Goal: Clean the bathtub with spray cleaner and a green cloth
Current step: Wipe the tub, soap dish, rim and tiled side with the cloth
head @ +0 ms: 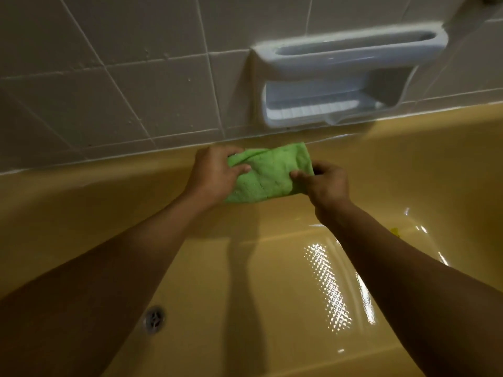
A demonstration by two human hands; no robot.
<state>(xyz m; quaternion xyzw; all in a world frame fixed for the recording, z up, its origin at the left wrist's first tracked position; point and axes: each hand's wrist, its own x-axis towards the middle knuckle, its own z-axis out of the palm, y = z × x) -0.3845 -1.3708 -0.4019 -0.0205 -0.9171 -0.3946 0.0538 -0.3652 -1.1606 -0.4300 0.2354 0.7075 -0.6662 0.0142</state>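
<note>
A folded green cloth point(272, 172) is held over the far inner wall of the yellow bathtub point(109, 202), just below the tiled wall. My left hand point(215, 172) grips the cloth's left end, thumb on top. My right hand point(326, 183) pinches its right lower edge. Both arms reach out over the tub. No spray cleaner is in view.
A white ceramic soap holder point(340, 77) is set into the grey tiled wall point(109, 77) above the tub's far rim. The metal drain point(154, 319) sits in the tub floor at lower left. A textured anti-slip patch point(326, 287) glints wet on the floor.
</note>
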